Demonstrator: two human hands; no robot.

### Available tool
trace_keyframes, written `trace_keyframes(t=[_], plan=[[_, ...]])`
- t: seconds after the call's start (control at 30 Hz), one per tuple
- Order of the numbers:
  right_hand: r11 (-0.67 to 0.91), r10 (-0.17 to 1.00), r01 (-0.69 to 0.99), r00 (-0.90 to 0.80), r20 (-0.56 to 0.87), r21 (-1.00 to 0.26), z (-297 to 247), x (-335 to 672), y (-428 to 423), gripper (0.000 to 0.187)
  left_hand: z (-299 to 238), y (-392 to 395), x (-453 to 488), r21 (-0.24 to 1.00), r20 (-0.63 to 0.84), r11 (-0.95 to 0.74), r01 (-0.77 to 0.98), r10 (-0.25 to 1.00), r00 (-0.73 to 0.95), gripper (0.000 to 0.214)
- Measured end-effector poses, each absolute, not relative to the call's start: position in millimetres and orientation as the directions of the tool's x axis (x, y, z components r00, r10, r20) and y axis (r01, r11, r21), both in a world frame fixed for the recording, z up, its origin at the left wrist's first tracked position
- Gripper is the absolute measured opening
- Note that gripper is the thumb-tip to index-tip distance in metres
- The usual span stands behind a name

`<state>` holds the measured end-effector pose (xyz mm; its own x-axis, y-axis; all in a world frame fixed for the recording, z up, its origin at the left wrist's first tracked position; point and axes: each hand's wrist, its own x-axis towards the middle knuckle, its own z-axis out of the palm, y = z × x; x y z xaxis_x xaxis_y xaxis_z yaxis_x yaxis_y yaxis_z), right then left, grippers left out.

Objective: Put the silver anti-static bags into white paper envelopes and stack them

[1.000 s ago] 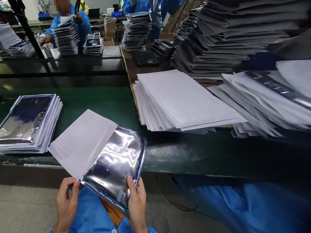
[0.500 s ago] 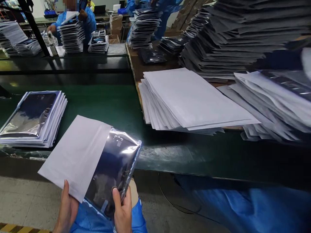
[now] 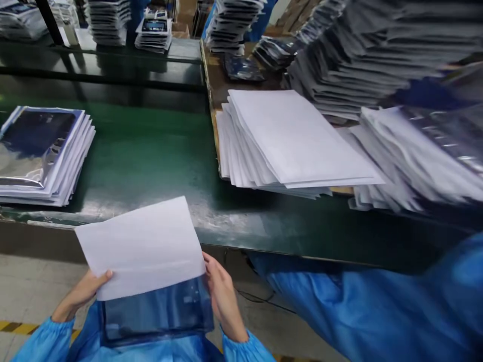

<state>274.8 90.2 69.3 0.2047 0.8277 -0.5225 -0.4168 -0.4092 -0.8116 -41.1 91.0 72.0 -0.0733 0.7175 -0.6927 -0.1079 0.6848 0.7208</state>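
Observation:
In front of my lap, a white paper sheet [image 3: 143,246] lies over the upper part of a dark flat panel in a clear plastic bag [image 3: 158,311]. The panel's lower part shows below the paper; its upper part is hidden. My left hand [image 3: 85,291] pinches the paper's lower left corner, thumb on top. At the right side, my right hand [image 3: 222,294] holds the edge of the paper and bag, its fingers partly hidden behind. On the green bench to the left rests a stack of bagged dark panels with white paper between [image 3: 41,146].
A pile of white sheets [image 3: 298,141] overhangs the bench edge. Beside it lie more white sheets and bagged items [image 3: 400,156], with a tall grey stack [image 3: 377,65] behind. Blue clothing of another person [image 3: 339,301] is close at right. More stacks [image 3: 107,22] stand across the bench.
The sheet and bagged panel have turned, so the panel now sticks out towards me instead of to the right. My right hand has moved up to their right edge. The view has tilted down.

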Motion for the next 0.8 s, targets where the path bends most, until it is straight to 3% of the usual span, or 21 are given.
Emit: trace_keyframes(t=[0.13, 0.3, 0.47, 0.57, 0.7, 0.8], plan=[[-0.384, 0.800, -0.408, 0.300, -0.519, -0.828, 52, 267, 83, 0.040, 61, 101, -31, 0.684, -0.725, 0.724, -0.093, 0.688, 0.021, 0.065], [-0.414, 0.723, -0.454, 0.362, -0.588, -0.789, 37, 261, 54, 0.054, 52, 91, -16, 0.612, -0.781, 0.765, -0.202, 0.624, -0.005, 0.064], [-0.547, 0.580, -0.307, 0.531, -0.617, -0.779, 28, 268, 22, 0.054, 54, 73, -8, 0.552, -0.821, 0.805, -0.219, 0.570, 0.026, 0.057], [-0.569, 0.587, -0.336, 0.473, -0.657, -0.750, 25, 274, 6, 0.049, 58, 66, -8, 0.499, -0.852, 0.843, -0.200, 0.519, 0.065, 0.060], [-0.632, 0.532, -0.487, 0.292, -0.795, -0.603, 16, 281, -23, 0.049, 59, 51, -10, 0.416, -0.896, 0.888, -0.196, 0.437, 0.079, 0.071], [-0.664, 0.511, -0.424, 0.343, -0.788, -0.615, 7, 283, -51, 0.044, 58, 29, -13, 0.314, -0.928, 0.918, -0.244, 0.351, 0.125, 0.077]])
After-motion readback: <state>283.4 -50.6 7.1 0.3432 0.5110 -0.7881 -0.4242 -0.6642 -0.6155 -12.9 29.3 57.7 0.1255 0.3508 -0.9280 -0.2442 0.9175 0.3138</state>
